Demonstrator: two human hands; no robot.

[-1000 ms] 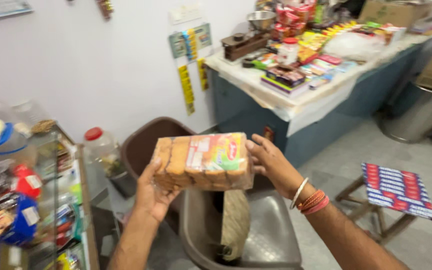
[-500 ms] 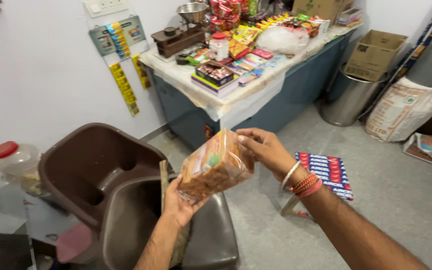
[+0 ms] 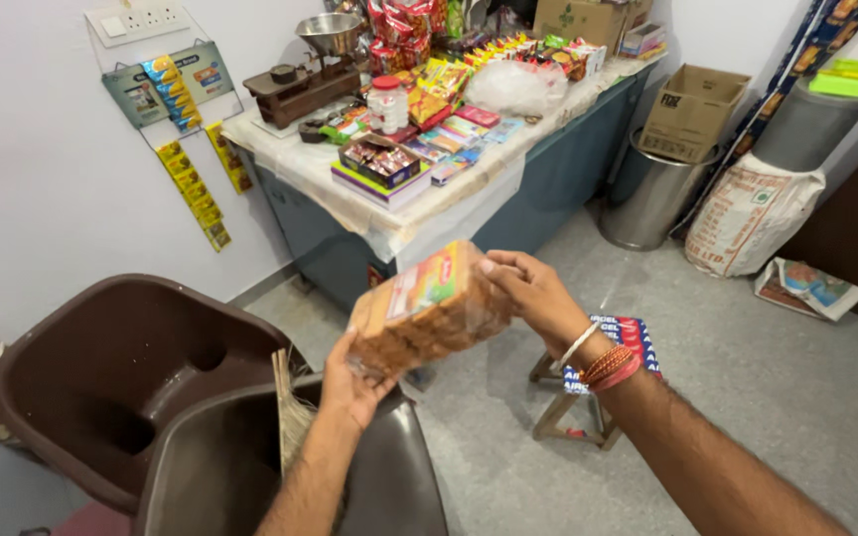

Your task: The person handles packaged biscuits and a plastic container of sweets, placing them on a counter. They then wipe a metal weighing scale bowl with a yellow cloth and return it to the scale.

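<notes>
1. Head view, the hands: the left hand (image 3: 355, 382) grips the lower near end of a clear packet of rusks (image 3: 429, 313), fingers curled up around its bottom edge and palm under it.
2. The right hand (image 3: 533, 293) is closed on the far upper end of the same packet, thumb on top and fingers wrapped over the end. Bangles and red threads (image 3: 603, 362) sit on that wrist.
3. Where the packet is: it is held in the air between the two hands, tilted so that the right end sits higher than the left. It hangs above the floor, in front of the counter and just past the rim of the chairs. A red, green and yellow label shows on its upper face; the brown slices show through the wrap.
4. Below the left forearm stand two stacked brown plastic chairs (image 3: 121, 377), with a straw broom (image 3: 290, 417) standing between the two seats.
5. Under the right wrist is a small wooden stool (image 3: 573, 422) with a printed red and blue cover.
6. Beyond the hands, a blue-grey counter (image 3: 558, 169) covered in plastic sheet carries snack packets, a jar with a red lid (image 3: 386, 104) and a weighing scale (image 3: 310, 74).
7. To the right of the counter stand a steel bin (image 3: 647, 203) holding a cardboard box (image 3: 692, 109), and a white sack (image 3: 747, 213) on the floor.
</notes>
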